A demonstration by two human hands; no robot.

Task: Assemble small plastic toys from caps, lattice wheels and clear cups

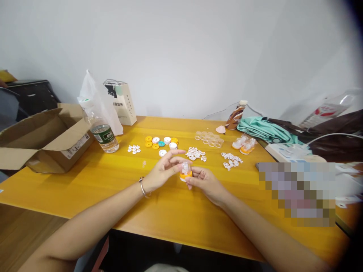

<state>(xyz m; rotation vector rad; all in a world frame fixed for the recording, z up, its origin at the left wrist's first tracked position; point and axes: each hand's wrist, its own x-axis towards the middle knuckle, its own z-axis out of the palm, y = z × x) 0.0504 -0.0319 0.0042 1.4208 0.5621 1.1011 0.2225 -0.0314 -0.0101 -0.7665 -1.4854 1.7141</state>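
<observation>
Between my two hands, above the table, is a small clear plastic piece with an orange and white base (185, 175). My right hand (208, 185) pinches its base from the right. My left hand (164, 172) has thumb and fingers closed around its clear upper part, with the index finger stretched above. Just behind lie flat white cut-out plastic parts (195, 153). Several round caps (161, 144) in yellow, white and teal sit beyond my left hand. Clear rings (209, 138) are grouped farther back. Small white knobbed parts (134, 149) lie to the left.
An open cardboard box (53, 139) and a large water bottle (103, 132) stand at left, near a paper bag (124, 104). At right are similar orange-based pieces (245, 144), white parts (231, 160), a brown drink bottle (236, 115), green cloth (266, 130) and a power strip (286, 151).
</observation>
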